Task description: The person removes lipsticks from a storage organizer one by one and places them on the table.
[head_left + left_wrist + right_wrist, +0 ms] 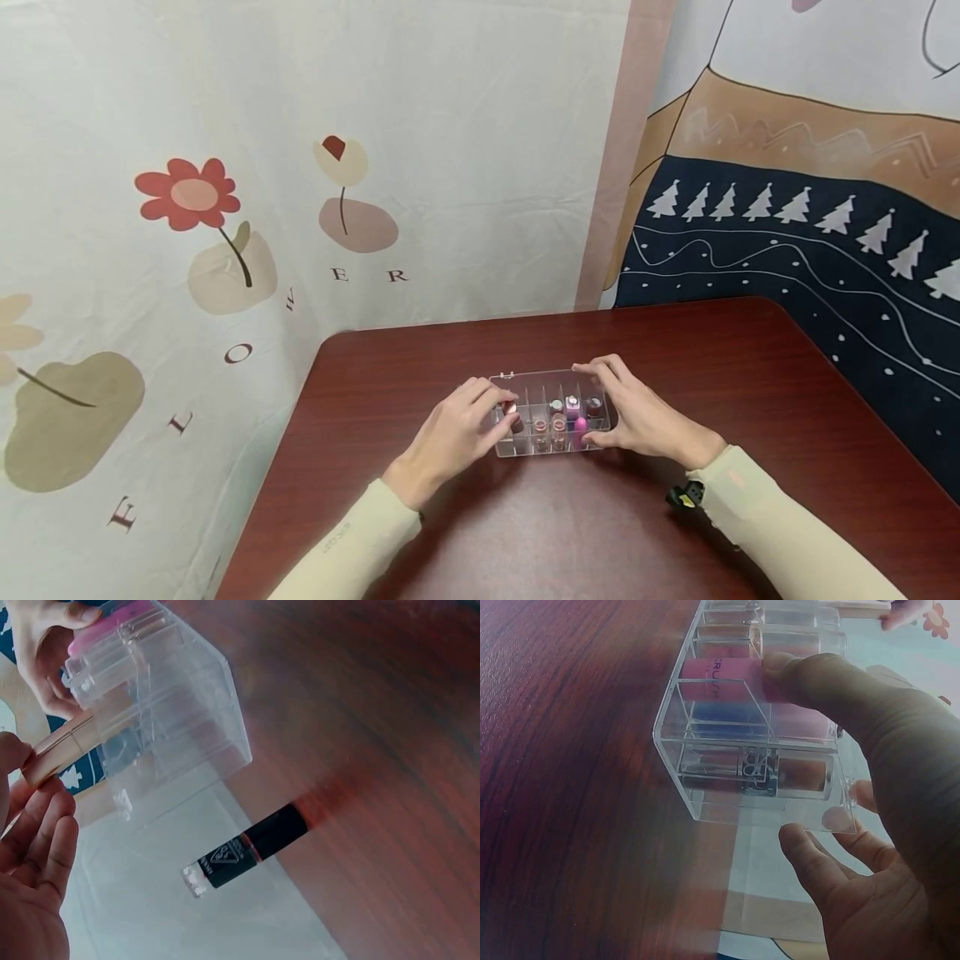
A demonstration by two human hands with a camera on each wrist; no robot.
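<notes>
A clear compartment organizer (522, 446) stands on the table, with several lipsticks and small cosmetics in its cells. My left hand (453, 425) pinches a rose-gold lipstick tube (64, 754) by its end, at the organizer's left cells; how deep it sits is unclear. My right hand (645, 417) holds the organizer's right side, thumb at the front by a pink tube (724, 679) and fingers at the back corner. A silver-topped lilac bottle (573, 407) sits in the back row. A black tube (247, 847) stands upright beside the organizer in the left wrist view; the head view hides it.
The dark red wooden table (570, 533) reaches back to a pale printed curtain (480, 167). At the right hangs a navy cloth (750, 242) with white trees. A dark wrist device (685, 496) sits by the right sleeve.
</notes>
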